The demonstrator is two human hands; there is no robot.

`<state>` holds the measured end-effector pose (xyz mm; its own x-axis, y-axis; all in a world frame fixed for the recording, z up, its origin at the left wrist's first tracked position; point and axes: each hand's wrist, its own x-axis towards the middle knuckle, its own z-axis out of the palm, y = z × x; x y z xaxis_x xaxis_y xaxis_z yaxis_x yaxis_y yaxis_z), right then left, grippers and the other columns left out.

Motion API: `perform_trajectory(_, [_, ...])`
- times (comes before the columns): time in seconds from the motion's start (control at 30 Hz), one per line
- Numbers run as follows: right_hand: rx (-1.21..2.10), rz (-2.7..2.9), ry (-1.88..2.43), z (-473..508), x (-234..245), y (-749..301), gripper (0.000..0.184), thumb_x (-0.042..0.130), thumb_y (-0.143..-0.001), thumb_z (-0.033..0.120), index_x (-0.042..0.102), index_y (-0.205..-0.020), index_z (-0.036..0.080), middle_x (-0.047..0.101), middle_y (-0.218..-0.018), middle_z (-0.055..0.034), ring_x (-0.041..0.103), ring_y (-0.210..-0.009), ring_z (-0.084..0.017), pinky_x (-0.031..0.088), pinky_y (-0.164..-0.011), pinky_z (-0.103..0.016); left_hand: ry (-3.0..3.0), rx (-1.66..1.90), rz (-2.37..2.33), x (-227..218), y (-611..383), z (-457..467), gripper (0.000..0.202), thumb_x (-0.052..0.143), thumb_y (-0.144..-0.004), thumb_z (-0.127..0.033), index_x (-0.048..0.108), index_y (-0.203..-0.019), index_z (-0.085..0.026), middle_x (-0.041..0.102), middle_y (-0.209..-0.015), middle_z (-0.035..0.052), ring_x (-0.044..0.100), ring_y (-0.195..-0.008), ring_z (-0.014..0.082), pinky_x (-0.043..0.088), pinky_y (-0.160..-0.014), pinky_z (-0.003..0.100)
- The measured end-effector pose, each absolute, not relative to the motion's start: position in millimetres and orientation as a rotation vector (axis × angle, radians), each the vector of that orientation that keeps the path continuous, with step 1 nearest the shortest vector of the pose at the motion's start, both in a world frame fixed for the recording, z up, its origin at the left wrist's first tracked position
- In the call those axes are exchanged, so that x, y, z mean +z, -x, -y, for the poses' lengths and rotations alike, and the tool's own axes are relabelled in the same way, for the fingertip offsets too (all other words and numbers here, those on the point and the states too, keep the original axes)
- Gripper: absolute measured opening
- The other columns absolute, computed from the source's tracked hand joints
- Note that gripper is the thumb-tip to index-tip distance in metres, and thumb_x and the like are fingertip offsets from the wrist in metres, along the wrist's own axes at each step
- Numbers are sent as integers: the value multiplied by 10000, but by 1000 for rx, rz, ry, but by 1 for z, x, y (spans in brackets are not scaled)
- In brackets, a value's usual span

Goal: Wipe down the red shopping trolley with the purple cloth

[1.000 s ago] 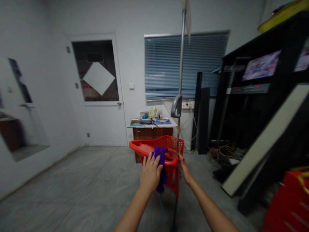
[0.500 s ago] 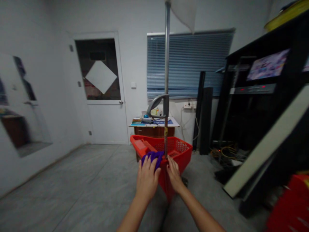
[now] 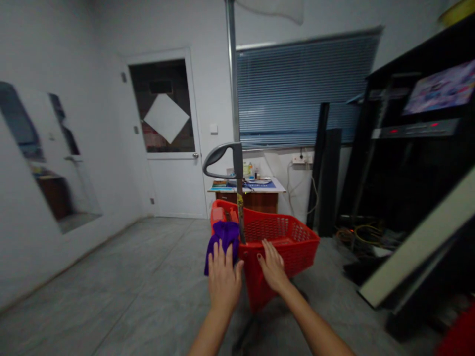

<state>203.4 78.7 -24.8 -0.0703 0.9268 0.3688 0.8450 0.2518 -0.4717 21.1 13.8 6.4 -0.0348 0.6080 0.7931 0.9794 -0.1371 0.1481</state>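
A red plastic shopping cart point(image 3: 284, 254) stands in front of me, angled to the right. From its near side rises a metal pole point(image 3: 233, 89) with a grey loop handle point(image 3: 222, 160) on it. A purple cloth point(image 3: 224, 237) hangs over the cart's left edge. My left hand point(image 3: 223, 277), fingers stretched out, lies at the lower part of the cloth; whether it presses on it I cannot tell. My right hand point(image 3: 272, 267) has its fingers extended against the cart's near wall, by the rim. Neither hand wraps round anything.
Behind the cart is a small desk point(image 3: 260, 200) with papers and small items. A white door point(image 3: 170, 188) is at the back left, a mirror point(image 3: 70, 173) on the left wall. At right, a black rack point(image 3: 408, 168) and a leaning pale board point(image 3: 419, 242) border the grey floor point(image 3: 137, 282).
The cart has turned, its basket swinging right while the pole and handle shifted left. More of the purple cloth shows, hanging down. My right hand has moved slightly right along the cart.
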Motion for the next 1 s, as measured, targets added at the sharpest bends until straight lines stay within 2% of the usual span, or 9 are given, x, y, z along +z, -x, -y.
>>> perform_trajectory(0.17, [94,1997,1563,-69,-23,-200,553,258,-1010,440,276,-1530,253,332,-1571,-48,267,-1457,-189,242,-1175,-444,1785,-1001,1635,19,-11,-23,524,461,-964,-391,472,-1424,-139,421,-1512,188,262,-1462,331,308,-1144,584])
perform_trajectory(0.27, [141,2046,1547,-66,-19,-199,544,255,-1013,441,277,-1529,269,322,-1575,-33,256,-1461,-186,236,-1178,-449,1711,-1033,1681,32,0,-37,550,459,-969,-377,414,-1464,-145,295,-1576,190,224,-1473,340,317,-1138,578])
perform_trajectory(0.37, [198,2064,1533,-62,-15,-194,563,255,-1013,457,264,-1534,247,292,-1587,-35,235,-1468,-188,228,-1185,-446,1748,-995,1612,19,4,-43,553,486,-959,-349,404,-1474,-164,214,-1608,160,199,-1481,331,319,-1148,544])
perform_trajectory(0.5, [262,2069,1511,-53,-10,-183,579,272,-1005,485,263,-1536,253,281,-1591,-31,226,-1472,-201,226,-1187,-449,1797,-885,1545,-28,11,-42,496,487,-955,-336,487,-1425,-178,329,-1567,144,314,-1440,336,327,-1141,541])
perform_trajectory(0.6, [299,2074,1480,-49,-6,-176,587,276,-999,511,273,-1532,263,293,-1586,-28,238,-1468,-208,225,-1188,-454,1929,-770,1497,-45,17,-40,487,468,-962,-362,478,-1435,-248,410,-1529,102,433,-1374,314,349,-1132,513])
perform_trajectory(0.7, [330,2093,1441,-51,-8,-176,565,238,-1006,501,308,-1519,274,334,-1569,-19,280,-1452,-197,243,-1184,-450,2093,-694,1423,-30,15,-42,520,440,-973,-370,393,-1484,-286,441,-1512,66,450,-1367,267,331,-1155,453])
perform_trajectory(0.8, [320,2114,1422,-58,-15,-185,548,193,-1014,474,353,-1500,278,381,-1545,-14,311,-1438,-187,242,-1188,-446,2109,-720,1414,-3,4,-48,551,419,-978,-357,334,-1513,-252,415,-1529,77,383,-1413,250,277,-1185,445])
perform_trajectory(0.87, [280,2099,1470,-63,-22,-195,566,202,-1011,472,365,-1497,232,381,-1545,-39,295,-1446,-202,223,-1195,-453,2092,-737,1440,8,-6,-54,554,430,-972,-371,371,-1497,-204,421,-1523,113,361,-1425,265,256,-1192,458])
perform_trajectory(1.0, [201,2091,1541,-66,-32,-214,584,249,-1002,449,372,-1492,157,367,-1548,-79,282,-1452,-220,210,-1200,-452,2145,-702,1452,10,-26,-63,556,475,-952,-411,459,-1437,-140,495,-1463,162,421,-1385,289,286,-1178,466])
